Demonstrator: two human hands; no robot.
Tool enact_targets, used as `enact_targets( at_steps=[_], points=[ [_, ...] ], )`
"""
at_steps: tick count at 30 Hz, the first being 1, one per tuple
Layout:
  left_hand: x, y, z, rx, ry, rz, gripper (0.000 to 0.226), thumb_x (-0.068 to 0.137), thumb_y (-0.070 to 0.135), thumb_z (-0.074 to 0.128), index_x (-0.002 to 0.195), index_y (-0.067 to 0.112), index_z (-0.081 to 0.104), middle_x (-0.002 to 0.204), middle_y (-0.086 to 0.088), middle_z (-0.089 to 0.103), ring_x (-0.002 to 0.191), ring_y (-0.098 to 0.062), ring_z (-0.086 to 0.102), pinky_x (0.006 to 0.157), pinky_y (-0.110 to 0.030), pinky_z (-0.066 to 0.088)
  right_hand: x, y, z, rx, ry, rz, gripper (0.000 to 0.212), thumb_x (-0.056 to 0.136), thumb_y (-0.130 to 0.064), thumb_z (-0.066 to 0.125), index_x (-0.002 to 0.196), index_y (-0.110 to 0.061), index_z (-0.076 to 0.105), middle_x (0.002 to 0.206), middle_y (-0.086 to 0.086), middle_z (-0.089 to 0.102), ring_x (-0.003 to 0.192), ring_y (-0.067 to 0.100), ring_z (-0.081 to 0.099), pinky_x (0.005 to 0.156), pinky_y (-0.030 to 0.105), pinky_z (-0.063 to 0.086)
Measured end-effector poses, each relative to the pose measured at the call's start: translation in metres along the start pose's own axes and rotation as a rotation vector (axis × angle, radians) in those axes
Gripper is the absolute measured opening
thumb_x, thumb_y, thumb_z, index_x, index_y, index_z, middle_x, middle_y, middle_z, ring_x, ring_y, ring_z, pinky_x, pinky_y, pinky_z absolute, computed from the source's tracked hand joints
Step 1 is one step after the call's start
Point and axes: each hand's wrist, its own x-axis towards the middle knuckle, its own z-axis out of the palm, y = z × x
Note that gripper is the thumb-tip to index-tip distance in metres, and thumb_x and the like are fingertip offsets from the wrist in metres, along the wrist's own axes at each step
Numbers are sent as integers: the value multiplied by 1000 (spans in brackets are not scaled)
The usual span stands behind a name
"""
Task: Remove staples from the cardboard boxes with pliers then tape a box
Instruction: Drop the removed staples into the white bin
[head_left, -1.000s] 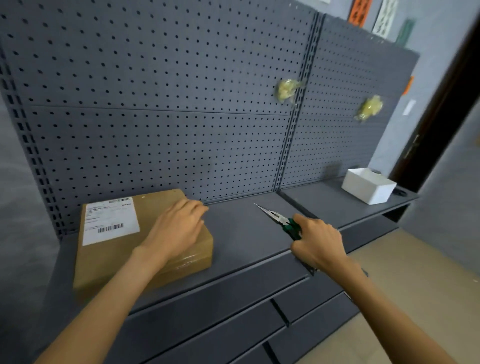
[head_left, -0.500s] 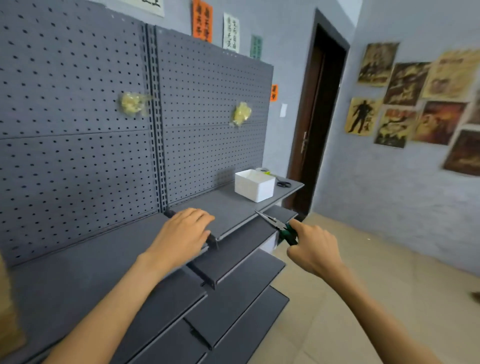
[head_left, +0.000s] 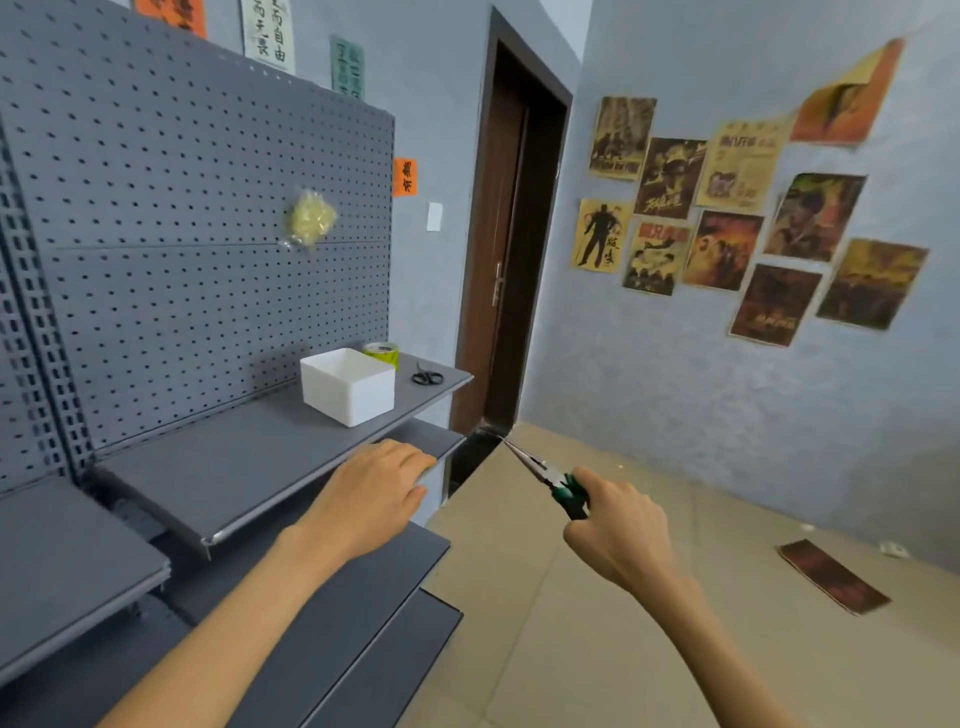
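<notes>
My right hand (head_left: 618, 525) grips the green handles of needle-nose pliers (head_left: 545, 473), their thin jaws pointing up and left over the floor. My left hand (head_left: 374, 493) hovers with relaxed fingers over the front edge of the grey upper shelf (head_left: 234, 457) and holds nothing. At the far end of that shelf stand a white open box (head_left: 348, 384), a yellow-green tape roll (head_left: 382, 353) behind it, and black scissors (head_left: 427, 376). No cardboard box is in view.
Grey pegboard panels (head_left: 182, 234) back the shelves, with a yellowish bag (head_left: 310, 218) hanging on one. Lower shelves (head_left: 337, 597) step out below. A dark door (head_left: 498, 249) is past the shelf end. Posters cover the right wall; one lies on the beige floor (head_left: 831, 574).
The view has swung right: the cardboard box under my left hand is out of sight. My left hand now hovers at the right shelf section. My right hand still holds the pliers.
</notes>
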Motion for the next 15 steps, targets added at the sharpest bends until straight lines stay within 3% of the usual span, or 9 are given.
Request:
enact_targets(
  at_steps=[3,10,12,15],
  points=[
    [21,-7,19,13,-19,5,30,86,21,64,114,13,64,108,-1,67,102,-20,62,84,-31,50,19,16,17,2,-28,7,13,73,-16,51,82,-19,42,62,-3,43,63,28,41,48,29,24],
    [75,-50,79,-17,-81,-24,35,95,26,49,128,14,54,126,0,57,120,-19,49,98,-32,40,101,27,61,12,-64,8,14,75,-17,52,77,-20,38,62,-4,43,58,23,39,47,29,21],
    [94,-76,89,15,-47,-36,32,93,24,54,123,13,58,120,-1,62,114,-21,54,92,-34,44,138,21,74,14,-65,-15,17,74,-17,53,74,-21,36,61,-5,42,58,23,39,47,28,21],
    [123,-121,95,96,20,-87,25,79,18,72,103,12,68,97,-2,70,90,-24,65,70,-33,52,197,5,92,23,-56,-80,16,72,-17,53,73,-21,38,61,-3,43,58,24,41,47,27,21]
  ],
)
